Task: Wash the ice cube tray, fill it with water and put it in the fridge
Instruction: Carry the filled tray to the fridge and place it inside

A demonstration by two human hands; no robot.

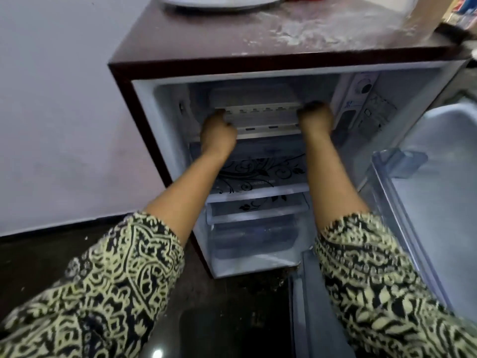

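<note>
both hands clamped on the ice cube tray (260,117): left hand (218,133) on its left end, right hand (315,118) on its right, at the mini fridge (124,73) freezer opening. likely final step; water not visible, door open.

A pale dish (219,2), perhaps a plate, beside white powder (309,29).

Dark maroon fridge (124,81) with a pale grey-white inside; its glass shelf (260,177) bears black floral swirls. Sleeves (108,288) are black with cream paisley. The wall (51,112) is pale lilac, the floor (232,319) black.
</note>
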